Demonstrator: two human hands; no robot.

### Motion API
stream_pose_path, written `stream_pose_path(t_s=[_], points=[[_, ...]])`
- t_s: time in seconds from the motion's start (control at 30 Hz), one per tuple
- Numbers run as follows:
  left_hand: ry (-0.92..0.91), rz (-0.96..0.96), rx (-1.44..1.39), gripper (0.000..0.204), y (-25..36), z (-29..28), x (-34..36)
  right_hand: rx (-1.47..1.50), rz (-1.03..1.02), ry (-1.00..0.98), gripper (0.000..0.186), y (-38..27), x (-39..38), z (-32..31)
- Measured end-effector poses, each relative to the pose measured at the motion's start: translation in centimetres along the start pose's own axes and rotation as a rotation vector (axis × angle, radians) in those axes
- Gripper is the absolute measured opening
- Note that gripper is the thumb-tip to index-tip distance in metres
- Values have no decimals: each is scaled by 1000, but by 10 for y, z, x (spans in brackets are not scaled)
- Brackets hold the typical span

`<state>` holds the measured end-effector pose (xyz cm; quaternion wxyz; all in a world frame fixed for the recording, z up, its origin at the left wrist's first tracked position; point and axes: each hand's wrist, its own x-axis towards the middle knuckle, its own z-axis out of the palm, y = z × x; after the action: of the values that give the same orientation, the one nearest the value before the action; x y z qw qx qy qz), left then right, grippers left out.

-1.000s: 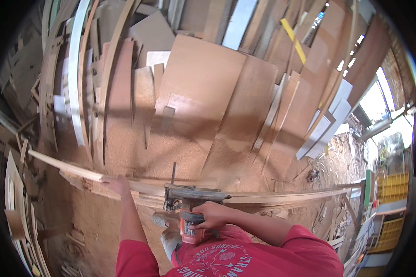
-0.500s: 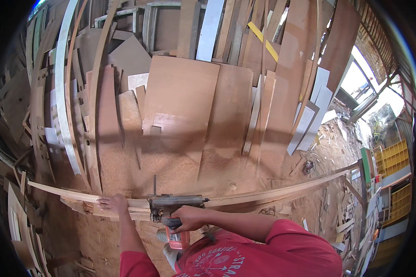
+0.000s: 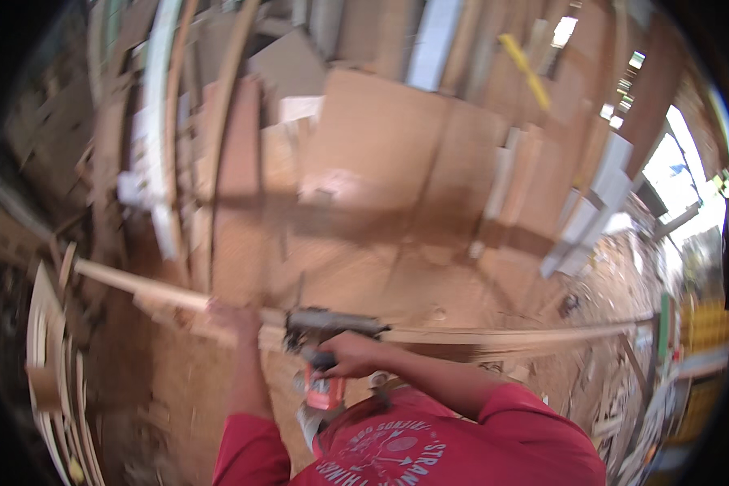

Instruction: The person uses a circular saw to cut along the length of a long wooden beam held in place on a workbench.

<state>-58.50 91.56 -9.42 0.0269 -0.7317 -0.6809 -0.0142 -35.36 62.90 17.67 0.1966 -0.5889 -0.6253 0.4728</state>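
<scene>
A long wooden strip point(image 3: 478, 334) is running across in front of the person, barring the way forward at hand level. Beyond it, leaning boards and panels point(image 3: 381, 162) are crowding the whole back. Curved wood offcuts point(image 3: 44, 356) are hemming in the left. Above the strip's right half, open space is lying free.

Grey-orange nail gun point(image 3: 326, 348) atop long wooden strip point(image 3: 502, 334)

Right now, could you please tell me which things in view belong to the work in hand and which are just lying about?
In use:
- long pale wooden strip, steadied by the left hand
- grey and orange power tool, gripped by the right hand

Lying about:
- big brown boards leaning behind
- curved wooden strips at left
- yellow crates at right
</scene>
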Motion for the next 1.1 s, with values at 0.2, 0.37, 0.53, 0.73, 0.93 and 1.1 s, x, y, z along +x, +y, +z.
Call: stream_pose_path(t_s=[0.2,0.37,0.53,0.73,0.93,1.1], points=[[-303,49,-154,97,66,-74,-49,32,221,-54,62,14,1,-3],[-267,36,-198,92,21,-90,-45,47,127,-10,64,2,20,14],[-305,80,-217,84,15,-92,-42,6,160,-13,66,-4,35,13],[-347,144,-195,78,3,-97,-37,40,225,-79,70,-21,51,6],[-348,183,-165,75,-5,-95,-34,36,128,49,61,-15,68,21],[-356,203,-142,74,-11,-95,-31,33,120,68,59,-22,79,23]])
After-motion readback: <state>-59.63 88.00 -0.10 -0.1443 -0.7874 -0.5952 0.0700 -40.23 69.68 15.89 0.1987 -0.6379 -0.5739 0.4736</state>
